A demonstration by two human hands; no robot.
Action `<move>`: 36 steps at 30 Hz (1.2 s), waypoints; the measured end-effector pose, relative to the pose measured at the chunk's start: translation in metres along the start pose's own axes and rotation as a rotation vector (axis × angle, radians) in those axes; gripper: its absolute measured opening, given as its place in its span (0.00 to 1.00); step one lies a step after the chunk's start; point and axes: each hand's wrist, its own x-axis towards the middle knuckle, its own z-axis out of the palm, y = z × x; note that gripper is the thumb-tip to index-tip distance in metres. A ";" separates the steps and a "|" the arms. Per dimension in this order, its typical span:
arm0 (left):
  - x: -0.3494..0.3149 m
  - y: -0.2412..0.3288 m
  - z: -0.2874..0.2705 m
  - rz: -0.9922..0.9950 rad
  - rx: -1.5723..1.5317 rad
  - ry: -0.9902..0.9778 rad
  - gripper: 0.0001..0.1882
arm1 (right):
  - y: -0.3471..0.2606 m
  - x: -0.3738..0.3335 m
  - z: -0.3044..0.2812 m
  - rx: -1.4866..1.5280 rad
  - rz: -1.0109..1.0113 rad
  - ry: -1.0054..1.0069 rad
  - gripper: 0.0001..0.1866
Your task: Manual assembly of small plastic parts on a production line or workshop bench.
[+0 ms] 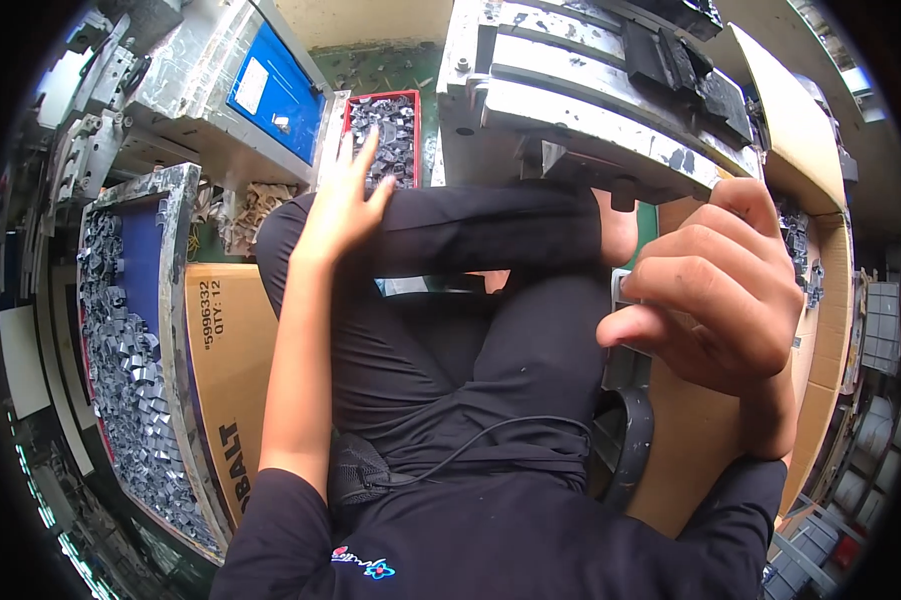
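My left hand [345,205] reaches forward over my raised knee, its fingers apart and nothing seen in them. Just beyond its fingertips lies a red bin [417,130] filled with small dark grey metal pieces [390,125]. My right hand [715,285] is lifted at the right, close in front of a machine [590,110] with a pale, paint-chipped metal bed. Its fingers curl in toward the thumb. A small light-grey edge shows by the thumb and forefinger; whether it is held or lies behind them is unclear.
At the left stands a blue-lined tray [140,270] heaped with similar metal pieces, beside a cardboard box [232,380]. A metal cabinet with a blue panel [275,95] is at the upper left. Another open carton [820,400] stands at the right, behind my right arm.
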 end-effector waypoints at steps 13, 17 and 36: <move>-0.021 -0.017 0.032 0.080 0.134 0.003 0.17 | 0.016 -0.016 -0.041 -0.165 0.037 0.120 0.16; -0.020 -0.020 0.032 0.073 0.159 -0.010 0.17 | 0.018 -0.038 -0.067 -0.295 0.101 0.119 0.15; -0.018 -0.018 0.025 0.015 0.202 -0.114 0.19 | 0.122 -0.240 -0.094 -0.594 0.997 -0.139 0.11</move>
